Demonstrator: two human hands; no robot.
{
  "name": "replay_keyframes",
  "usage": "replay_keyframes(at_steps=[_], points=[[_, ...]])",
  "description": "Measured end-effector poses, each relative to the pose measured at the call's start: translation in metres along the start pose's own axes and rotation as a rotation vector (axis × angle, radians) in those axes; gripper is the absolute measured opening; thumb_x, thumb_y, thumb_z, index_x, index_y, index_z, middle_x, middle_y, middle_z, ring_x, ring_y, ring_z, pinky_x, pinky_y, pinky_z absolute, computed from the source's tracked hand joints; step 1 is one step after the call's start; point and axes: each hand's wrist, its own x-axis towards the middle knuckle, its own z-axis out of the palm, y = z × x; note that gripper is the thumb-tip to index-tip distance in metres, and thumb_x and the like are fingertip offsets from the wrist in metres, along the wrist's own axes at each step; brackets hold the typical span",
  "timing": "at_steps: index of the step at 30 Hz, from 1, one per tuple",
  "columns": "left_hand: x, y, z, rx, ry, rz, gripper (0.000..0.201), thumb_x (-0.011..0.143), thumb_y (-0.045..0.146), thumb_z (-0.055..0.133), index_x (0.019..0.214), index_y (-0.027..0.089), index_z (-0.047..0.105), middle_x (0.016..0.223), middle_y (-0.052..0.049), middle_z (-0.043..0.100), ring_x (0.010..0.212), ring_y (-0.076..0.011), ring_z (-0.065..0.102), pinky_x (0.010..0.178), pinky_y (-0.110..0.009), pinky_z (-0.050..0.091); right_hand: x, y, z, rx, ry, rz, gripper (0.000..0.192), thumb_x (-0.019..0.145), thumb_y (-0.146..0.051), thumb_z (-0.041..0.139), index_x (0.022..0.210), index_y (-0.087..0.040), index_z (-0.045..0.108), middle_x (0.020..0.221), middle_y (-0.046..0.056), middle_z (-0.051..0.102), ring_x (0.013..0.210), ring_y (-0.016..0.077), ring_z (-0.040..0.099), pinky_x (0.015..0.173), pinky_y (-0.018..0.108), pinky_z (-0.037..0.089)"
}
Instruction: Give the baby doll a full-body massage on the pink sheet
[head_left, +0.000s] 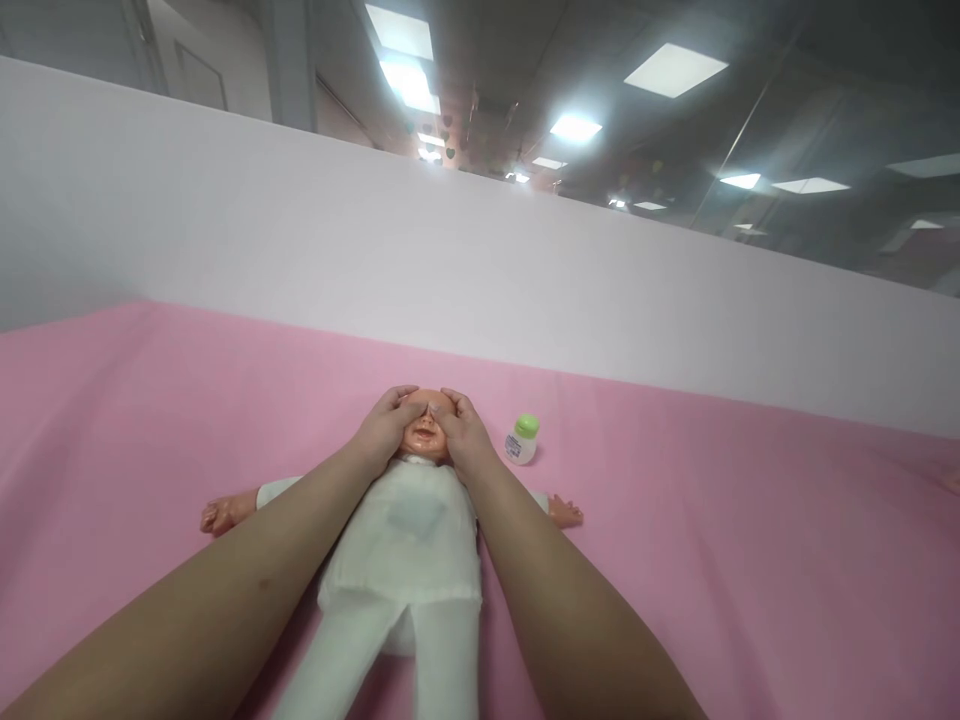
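Observation:
A baby doll [420, 545] in white clothes lies on its back, arms spread out to both sides. My left hand [385, 425] is wrapped round one side of the doll's head [425, 436], and my right hand [466, 430] clasps the other side. Both thumbs press over the doll's eye area, which they cover; its nose and mouth show between them. The fingers curl behind the head, partly out of sight. Just right of my right hand is a small clear bottle [520, 448] with a green cap, apart from the hand.
Pink cloth [675, 540] with some creases covers the surface under the doll. Behind it a white panel [450, 270] runs across the whole view. Above the panel are a dark ceiling with lit square lamps and, at the upper left, a door [206, 60].

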Motion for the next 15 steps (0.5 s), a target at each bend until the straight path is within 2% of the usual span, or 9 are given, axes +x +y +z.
replay_keyframes(at_steps=[7,15], points=[[0.000,-0.002,0.001,-0.037,0.012,0.005,0.048,0.074,0.032,0.079,0.117,0.019,0.062,0.101,-0.006,0.070,0.080,-0.0179,0.068,0.074,-0.029,0.055,0.008,0.011,-0.005,0.071,-0.009,0.001,0.055,0.073,-0.044,0.079,0.122,-0.023,0.065,0.112,0.004,0.072,0.106,0.0225,0.066,0.098,0.037,0.052],[-0.002,-0.001,0.001,-0.093,0.005,-0.006,0.045,0.076,0.031,0.074,0.117,0.020,0.062,0.101,-0.007,0.072,0.080,-0.0208,0.070,0.073,-0.032,0.057,0.009,0.016,-0.014,0.225,-0.078,0.023,0.060,0.068,-0.037,0.081,0.125,-0.025,0.068,0.129,0.006,0.069,0.122,0.0262,0.062,0.110,0.042,0.045]])
